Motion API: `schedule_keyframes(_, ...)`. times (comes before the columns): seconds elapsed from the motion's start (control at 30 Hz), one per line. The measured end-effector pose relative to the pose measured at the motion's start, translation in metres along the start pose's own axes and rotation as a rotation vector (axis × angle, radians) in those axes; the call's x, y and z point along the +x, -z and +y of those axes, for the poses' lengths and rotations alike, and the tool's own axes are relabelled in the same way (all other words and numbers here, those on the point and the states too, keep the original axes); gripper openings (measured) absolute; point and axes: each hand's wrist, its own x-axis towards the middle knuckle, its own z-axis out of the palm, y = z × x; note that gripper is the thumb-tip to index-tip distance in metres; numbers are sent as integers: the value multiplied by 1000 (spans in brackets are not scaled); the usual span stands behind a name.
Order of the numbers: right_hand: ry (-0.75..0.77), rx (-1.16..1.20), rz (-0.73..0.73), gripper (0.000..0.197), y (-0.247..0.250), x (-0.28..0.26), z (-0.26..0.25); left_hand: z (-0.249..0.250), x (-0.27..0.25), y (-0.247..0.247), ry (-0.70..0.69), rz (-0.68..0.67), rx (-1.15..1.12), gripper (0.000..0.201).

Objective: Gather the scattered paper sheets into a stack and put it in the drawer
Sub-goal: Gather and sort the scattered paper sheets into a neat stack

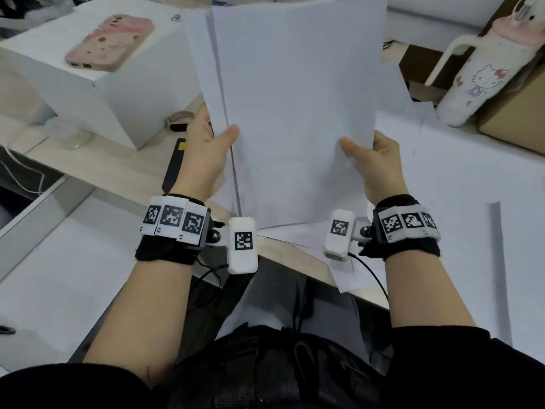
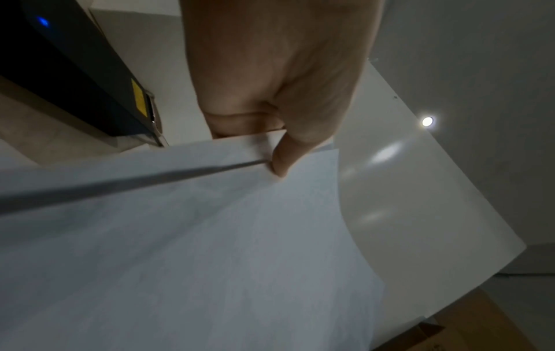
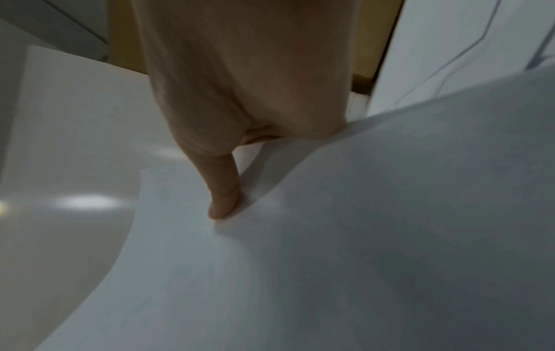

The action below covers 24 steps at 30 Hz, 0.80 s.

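You hold the paper stack (image 1: 295, 113) upright in the centre of the head view, its lower edge down near the surface (image 1: 124, 169) at the frame's middle. Your left hand (image 1: 203, 154) pinches the left long edge, thumb on the near face and the other fingers hidden behind; your right hand (image 1: 377, 163) pinches the right edge the same way. Holding both sides at mid-height likely lets you jog the sheets square on their lower edge. They are not square yet: a rear sheet juts out past the left edge at the upper middle of the frame, and the left wrist view shows a gap between layers beside your thumb (image 2: 282, 161).

More loose sheets (image 1: 442, 172) lie flat on the surface at the right of the frame, and others lie under the stack's foot, so gathering looks unfinished. No drawer can be made out for certain.

Off to the sides stand a white box (image 1: 97, 93) carrying a pink phone (image 1: 109, 42) at upper left, and a white cartoon-cat bottle (image 1: 477, 78) at upper right, both apart from the stack. A black device (image 1: 174, 163) lies just left of your left hand.
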Motion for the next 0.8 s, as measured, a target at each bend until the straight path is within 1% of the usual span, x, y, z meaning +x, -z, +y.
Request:
schedule_keyframes(0.07, 87, 26, 13, 13, 3, -6, -5, 8, -2, -4, -47, 6, -13, 35)
schedule_keyframes(0.1, 125, 47, 19, 18, 4, -9, -8, 12, -3, -7, -71, 5, -23, 32)
schedule_keyframes(0.2, 208, 123, 27, 44, 11, -18, -18, 24, -6, -18, -142, 9, -63, 29)
schedule_keyframes(0.23, 229, 138, 25, 47, 15, -21, -22, 28, -7, -22, -163, 13, -78, 29)
schedule_keyframes(0.27, 246, 149, 24, 43, 20, -22, -23, 32, -7, -26, -182, 17, -92, 28)
schedule_keyframes(0.37, 272, 153, 55, 22, 35, -30, -28, 39, -10, -38, -228, -1, -108, 25)
schedule_keyframes(0.43, 280, 155, 76, 16, 46, -35, -27, 39, -14, -46, -233, -35, -114, 24)
schedule_keyframes(0.5, 261, 134, 93, 14, 58, -41, -21, 35, -19, -54, -213, -66, -114, 24)
schedule_keyframes(0.6, 200, 130, 98, 11, 72, -50, -9, 26, -30, -67, -147, -122, -117, 19)
schedule_keyframes(0.63, 180, 137, 89, 12, 74, -52, -6, 23, -33, -70, -124, -134, -117, 19)
schedule_keyframes(0.7, 152, 151, 75, 19, 75, -58, -3, 21, -39, -78, -86, -145, -120, 25)
schedule_keyframes(0.77, 140, 170, 65, 22, 74, -60, -4, 22, -43, -85, -78, -151, -108, 29)
schedule_keyframes(0.8, 143, 182, 62, 22, 74, -62, -6, 23, -43, -88, -84, -152, -100, 27)
